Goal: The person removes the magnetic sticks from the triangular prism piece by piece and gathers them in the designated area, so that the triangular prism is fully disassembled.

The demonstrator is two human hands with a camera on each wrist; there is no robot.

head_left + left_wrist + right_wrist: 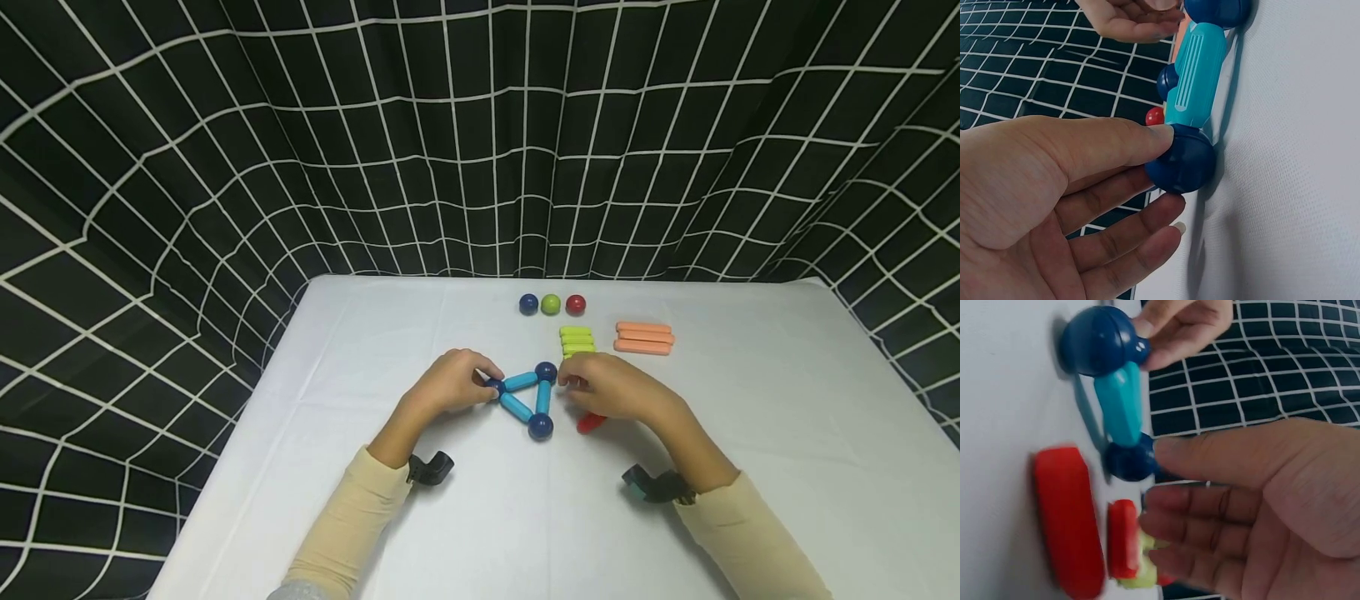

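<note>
On a white tabletop [360, 517], at left, a person's left hand [453, 382] pinches a dark blue ball [1182, 162] between thumb and fingers. That ball is the left corner of a flat triangle [543, 397] near the middle, made of three light blue rods joined by three dark blue balls. If the left hand tugged or twisted, its corner might pop off the rods, since neither hand grips the near ball [540, 427]. Farther back stands a row of three loose balls, blue [528, 304], green [551, 304] and red [575, 304]; a bump could set them rolling. Right of the triangle lie lime rods [576, 337] on the far side and red rods [1069, 522] on the near side, partly hidden from above by the right hand [615, 387]. Its fingers are loosely bent, holding nothing, with a moderate gap to the thumb; whether the thumb touches the triangle's far ball [546, 372] cannot be told. A careless sideways sweep could scatter the lime or red rods, and a hard push on that far ball could skew the triangle. Farthest right lie orange rods [643, 337], apart from the fingers and seemingly at less risk.
</note>
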